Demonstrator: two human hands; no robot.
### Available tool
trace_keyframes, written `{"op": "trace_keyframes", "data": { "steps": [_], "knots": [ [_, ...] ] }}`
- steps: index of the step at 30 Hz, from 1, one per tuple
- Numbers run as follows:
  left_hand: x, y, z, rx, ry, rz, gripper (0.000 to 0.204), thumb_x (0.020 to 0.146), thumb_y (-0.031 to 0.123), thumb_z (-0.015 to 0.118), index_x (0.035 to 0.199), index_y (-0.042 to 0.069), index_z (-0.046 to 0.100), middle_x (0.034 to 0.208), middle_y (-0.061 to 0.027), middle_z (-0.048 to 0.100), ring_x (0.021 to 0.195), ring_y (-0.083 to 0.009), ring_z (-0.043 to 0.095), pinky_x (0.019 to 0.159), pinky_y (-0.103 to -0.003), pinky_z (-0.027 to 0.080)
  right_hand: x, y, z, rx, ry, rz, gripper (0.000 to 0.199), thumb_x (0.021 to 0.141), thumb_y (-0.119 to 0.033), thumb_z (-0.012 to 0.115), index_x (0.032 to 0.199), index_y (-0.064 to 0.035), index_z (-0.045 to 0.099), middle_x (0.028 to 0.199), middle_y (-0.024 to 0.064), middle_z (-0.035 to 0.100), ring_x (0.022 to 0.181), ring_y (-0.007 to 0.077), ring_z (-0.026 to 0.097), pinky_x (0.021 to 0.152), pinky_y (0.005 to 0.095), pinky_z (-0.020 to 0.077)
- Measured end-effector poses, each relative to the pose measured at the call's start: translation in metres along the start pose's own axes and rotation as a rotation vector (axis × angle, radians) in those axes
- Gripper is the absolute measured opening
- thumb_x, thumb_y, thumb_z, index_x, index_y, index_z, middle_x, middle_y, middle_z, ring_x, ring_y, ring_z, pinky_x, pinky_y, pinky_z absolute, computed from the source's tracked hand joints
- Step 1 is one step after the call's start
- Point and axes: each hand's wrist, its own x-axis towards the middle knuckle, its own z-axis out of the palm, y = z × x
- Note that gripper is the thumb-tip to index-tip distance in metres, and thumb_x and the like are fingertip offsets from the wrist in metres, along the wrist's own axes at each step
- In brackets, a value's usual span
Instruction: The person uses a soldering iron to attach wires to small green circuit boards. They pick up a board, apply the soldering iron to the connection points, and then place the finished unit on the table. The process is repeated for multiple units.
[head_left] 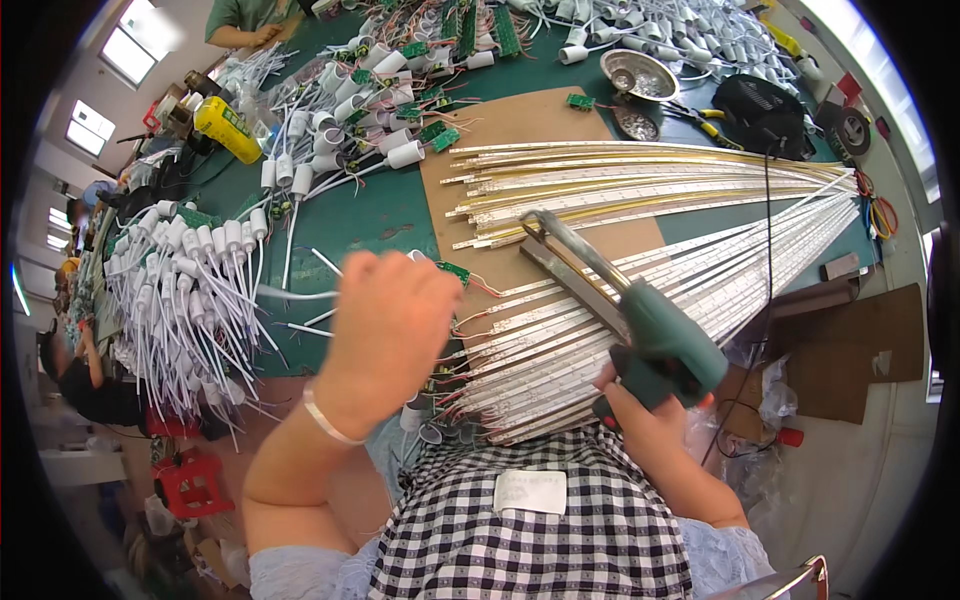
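My left hand (390, 315) is closed, fingers curled, around what looks like a white end cap; most of it is hidden. A blurred white cable (295, 294) runs out of that hand to the left. By its fingertips sits a small green circuit board (455, 272) with thin wires. In my right hand (645, 425) is a green soldering gun (675, 335), its metal nose pointing up and left. Beneath the tool lie LED strips (540, 355) fanned out side by side, several with wires at their left ends.
Piles of white caps with cables (195, 265) lie left and at the back. More LED strips (560, 190) rest on brown cardboard (540, 115). At the back right are a metal bowl (655, 72), pliers (712, 128) and a black fan-like device (760, 112). Another person's hand (262, 36) is far left.
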Motion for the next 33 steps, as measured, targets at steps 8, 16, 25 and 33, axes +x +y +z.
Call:
{"op": "trace_keyframes", "data": {
  "steps": [8, 16, 25, 33],
  "knots": [
    [-0.021, 0.009, 0.065, -0.245, 0.044, -0.208, 0.01, 0.072, 0.011, 0.066, 0.08, 0.011, 0.06, 0.096, -0.0019, 0.057, 0.102, -0.0234, 0.047, 0.091, -0.041, 0.027, -0.024, 0.014, -0.038, -0.077, -0.08, 0.051, 0.035, 0.079, 0.001, 0.058, 0.114, 0.0002, 0.054, 0.096, 0.009, 0.063, 0.086, 0.0133, 0.06, 0.078, 0.0268, 0.0482],
    [-0.014, 0.016, 0.065, -0.199, 0.017, -0.199, 0.008, 0.068, 0.011, 0.067, 0.072, 0.013, 0.06, 0.106, 0.0012, 0.057, 0.109, -0.0253, 0.045, 0.096, -0.047, 0.022, -0.016, 0.034, -0.055, -0.3, -0.322, -0.161, 0.036, 0.079, 0.001, 0.056, 0.114, 0.0015, 0.052, 0.095, 0.0119, 0.062, 0.082, 0.0168, 0.061, 0.071, 0.0289, 0.0498],
    [-0.017, 0.018, 0.07, -0.189, 0.007, -0.216, 0.009, 0.067, 0.011, 0.068, 0.072, 0.013, 0.061, 0.106, 0.0032, 0.058, 0.111, -0.0255, 0.046, 0.096, -0.049, 0.021, -0.023, 0.028, -0.045, -0.386, -0.176, 0.012, 0.029, 0.072, -0.001, 0.066, 0.1, 0.0012, 0.062, 0.094, 0.0144, 0.062, 0.083, 0.0285, 0.061, 0.074, 0.0337, 0.0487],
    [-0.019, 0.018, 0.074, -0.177, 0.035, -0.205, 0.011, 0.067, 0.012, 0.071, 0.073, 0.013, 0.061, 0.103, 0.0041, 0.058, 0.111, -0.0244, 0.047, 0.096, -0.05, 0.02, -0.017, 0.021, -0.035, -0.319, -0.187, 0.033, 0.029, 0.073, -0.002, 0.065, 0.102, 0.0018, 0.061, 0.096, 0.0142, 0.062, 0.085, 0.0261, 0.061, 0.076, 0.0334, 0.0479]
  ]
}}
